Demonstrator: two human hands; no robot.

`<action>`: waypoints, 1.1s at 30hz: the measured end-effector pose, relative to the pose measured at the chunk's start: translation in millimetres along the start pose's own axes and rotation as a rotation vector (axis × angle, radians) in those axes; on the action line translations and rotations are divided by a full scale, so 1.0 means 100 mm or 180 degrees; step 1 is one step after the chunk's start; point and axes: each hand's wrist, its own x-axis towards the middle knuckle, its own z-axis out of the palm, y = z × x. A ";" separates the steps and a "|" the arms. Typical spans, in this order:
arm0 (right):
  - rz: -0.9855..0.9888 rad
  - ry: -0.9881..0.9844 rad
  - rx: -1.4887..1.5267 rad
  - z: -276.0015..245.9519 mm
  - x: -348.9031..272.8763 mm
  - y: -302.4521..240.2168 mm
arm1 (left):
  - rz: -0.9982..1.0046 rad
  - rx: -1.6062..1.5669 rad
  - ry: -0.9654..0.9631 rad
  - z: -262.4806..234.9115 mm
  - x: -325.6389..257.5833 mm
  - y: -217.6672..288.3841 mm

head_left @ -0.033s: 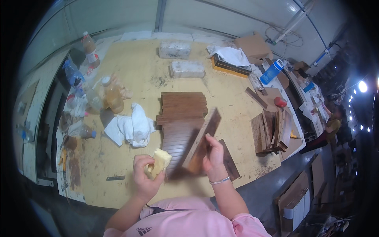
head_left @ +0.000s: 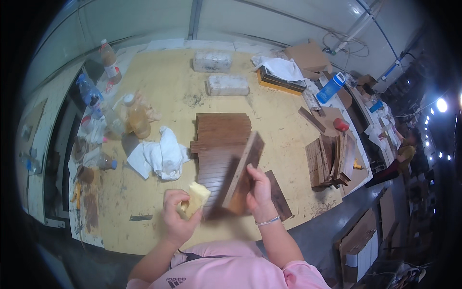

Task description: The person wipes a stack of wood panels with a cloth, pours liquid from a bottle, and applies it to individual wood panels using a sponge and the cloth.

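Observation:
My left hand (head_left: 175, 216) is closed around a pale yellow sponge pad (head_left: 195, 200), held just left of a dark brown wooden plank (head_left: 246, 166). My right hand (head_left: 259, 190) grips that plank near its lower end and holds it tilted up on edge, blurred with motion. It hangs over a stack of similar brown planks (head_left: 222, 131) lying flat on the plywood table (head_left: 168, 82). Another dark plank (head_left: 280, 195) lies flat under my right wrist.
A crumpled white rag (head_left: 161, 151) lies left of the stack. Several bottles (head_left: 137, 118) crowd the table's left edge. Two wrapped grey blocks (head_left: 227, 85) sit at the back. A pile of wood pieces (head_left: 329, 161), a blue bottle (head_left: 330, 87) and another person (head_left: 406, 151) are on the right.

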 end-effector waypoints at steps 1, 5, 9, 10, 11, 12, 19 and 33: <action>0.0099 -0.0176 -0.0187 -0.01 0.00 0.01 | 0.0009 -0.0006 -0.0052 0.00 0.00 0.02; 0.0412 -0.0703 -0.0836 -0.06 -0.04 0.04 | 0.0661 -0.0003 -0.0794 0.01 -0.03 0.10; 0.0555 -0.0895 -0.1176 -0.04 -0.12 0.09 | 0.1003 0.0163 -0.1137 0.00 0.11 0.08; 0.0604 -0.0957 -0.1237 -0.07 -0.13 0.10 | 0.0994 0.0265 -0.1051 0.02 0.20 0.03; 0.0678 -0.1046 -0.1297 -0.07 -0.14 0.11 | 0.0971 0.0397 -0.0952 0.01 0.28 -0.02; 0.0726 -0.1120 -0.1545 -0.05 -0.18 0.10 | 0.0986 0.0440 -0.0781 0.01 0.38 -0.07; 0.0528 -0.1330 -0.2146 -0.05 -0.31 0.09 | 0.1404 0.0664 -0.1083 -0.09 0.36 -0.05; -0.0821 -0.1550 -0.3582 -0.06 -0.51 0.07 | 0.0425 0.0857 0.0162 -0.02 0.79 -0.23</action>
